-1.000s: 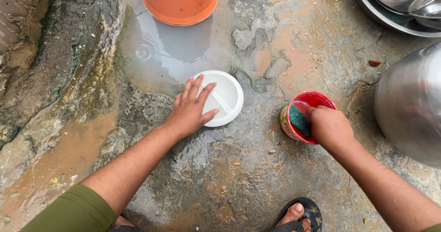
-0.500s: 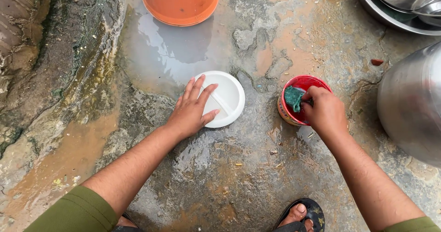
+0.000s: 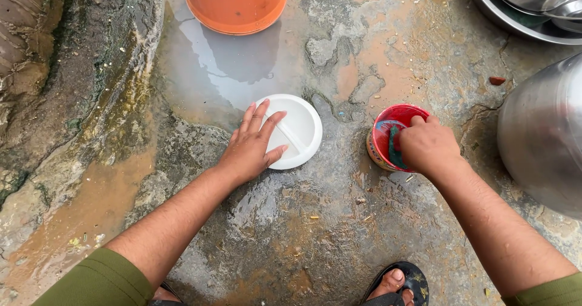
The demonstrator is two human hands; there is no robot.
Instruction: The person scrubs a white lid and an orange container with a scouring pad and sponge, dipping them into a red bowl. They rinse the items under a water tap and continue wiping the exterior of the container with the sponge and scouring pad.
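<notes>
The left hand (image 3: 251, 151) lies flat with its fingers (image 3: 262, 119) spread wide on a white plate (image 3: 297, 130), which rests on the wet ground (image 3: 291, 233) just under and beyond them. The right hand (image 3: 427, 145) has its fingers (image 3: 418, 122) curled into a red cup (image 3: 388, 137), pressing a green scrub pad (image 3: 395, 148) against its inner wall. An orange bucket (image 3: 236, 3) stands well beyond the left fingers, and a large steel pot (image 3: 542, 133) sits near the right hand's outer side.
</notes>
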